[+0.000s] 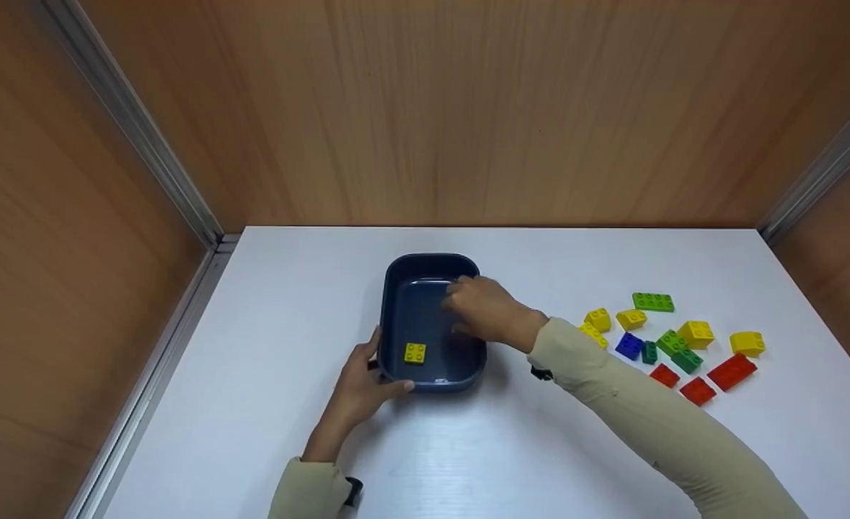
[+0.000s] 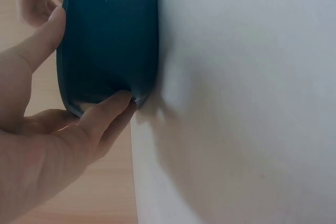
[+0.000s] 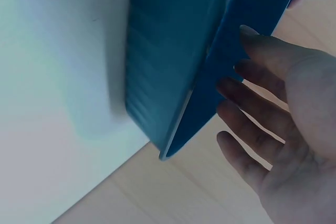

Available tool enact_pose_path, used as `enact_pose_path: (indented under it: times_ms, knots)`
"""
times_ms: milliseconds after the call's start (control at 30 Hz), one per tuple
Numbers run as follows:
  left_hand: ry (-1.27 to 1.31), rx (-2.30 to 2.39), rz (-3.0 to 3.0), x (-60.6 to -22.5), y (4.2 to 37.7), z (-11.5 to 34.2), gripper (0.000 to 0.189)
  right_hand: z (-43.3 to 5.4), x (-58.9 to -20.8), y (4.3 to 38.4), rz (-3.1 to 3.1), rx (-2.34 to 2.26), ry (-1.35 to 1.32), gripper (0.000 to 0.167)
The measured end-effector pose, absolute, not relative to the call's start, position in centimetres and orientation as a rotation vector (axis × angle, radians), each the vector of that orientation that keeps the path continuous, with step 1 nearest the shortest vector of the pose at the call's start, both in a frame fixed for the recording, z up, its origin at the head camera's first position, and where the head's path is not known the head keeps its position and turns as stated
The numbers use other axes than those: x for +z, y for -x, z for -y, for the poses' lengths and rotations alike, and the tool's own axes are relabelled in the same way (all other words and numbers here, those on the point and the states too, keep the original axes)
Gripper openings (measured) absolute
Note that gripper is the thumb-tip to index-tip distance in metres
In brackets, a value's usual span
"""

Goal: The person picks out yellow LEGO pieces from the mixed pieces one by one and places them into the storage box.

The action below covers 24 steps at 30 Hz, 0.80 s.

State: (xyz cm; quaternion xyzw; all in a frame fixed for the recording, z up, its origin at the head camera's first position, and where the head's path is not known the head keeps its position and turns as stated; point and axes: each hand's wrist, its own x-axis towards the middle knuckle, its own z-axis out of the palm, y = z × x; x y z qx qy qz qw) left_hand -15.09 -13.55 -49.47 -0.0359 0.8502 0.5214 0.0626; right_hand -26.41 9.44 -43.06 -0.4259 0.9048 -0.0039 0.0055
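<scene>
A dark blue rectangular dish (image 1: pixel 425 310) with rounded corners lies on the white table. One yellow toy brick (image 1: pixel 414 352) sits studs up on its floor, toward the near left. My left hand (image 1: pixel 360 386) holds the dish at its near left corner, thumb at the near rim and fingers along the left side; the left wrist view shows fingers against the dish wall (image 2: pixel 113 40). Over the right half of the dish is my right hand (image 1: pixel 488 310). In the right wrist view its fingers (image 3: pixel 257 103) are loosely bent and apart, with nothing between them.
Several loose toy bricks lie to the right: a light green brick (image 1: pixel 653 301), a yellow brick (image 1: pixel 696 334), a blue brick (image 1: pixel 629 346), a red brick (image 1: pixel 732 371) and others. A wooden panel (image 1: pixel 432 115) stands along the table's far edge, with more panels at both sides.
</scene>
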Motion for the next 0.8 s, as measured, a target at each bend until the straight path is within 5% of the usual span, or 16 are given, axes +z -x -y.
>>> enact_pose_path:
  times_ms: [800]
  knots:
    - [0.094, 1.592, -2.569, -49.5, 15.1, 13.6, 0.108, -14.3, -43.0, 24.7, -2.979, -0.163, 1.251, 0.035]
